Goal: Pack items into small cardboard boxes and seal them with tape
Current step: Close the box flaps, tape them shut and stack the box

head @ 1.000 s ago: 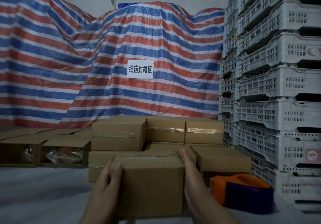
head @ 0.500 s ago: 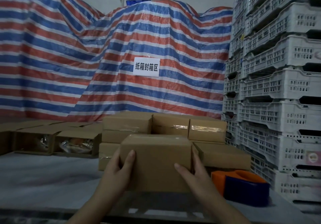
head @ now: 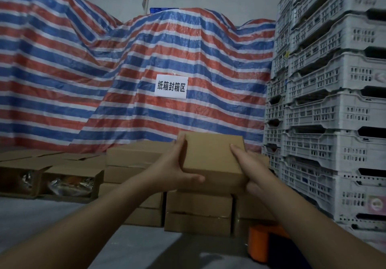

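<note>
Brown closed cardboard box [head: 212,160], grasped by left hand [head: 175,171] and right hand [head: 253,171] fingers above stacked sealed boxes [head: 198,212]; open filled boxes [head: 69,182] remain unsealed.

I hold the closed box [head: 211,160] between my left hand [head: 175,174] on its left side and my right hand [head: 253,172] on its right side, above the stack of sealed boxes [head: 198,212] on the table [head: 41,216]. Left of the stack lie open boxes [head: 69,181] with wrapped items inside. The tape dispenser [head: 261,243] sits on the table under my right forearm. The crates [head: 334,122] stand stacked at right. The tarpaulin [head: 104,80] hangs behind everything, with the sign [head: 171,86] on it.
</note>
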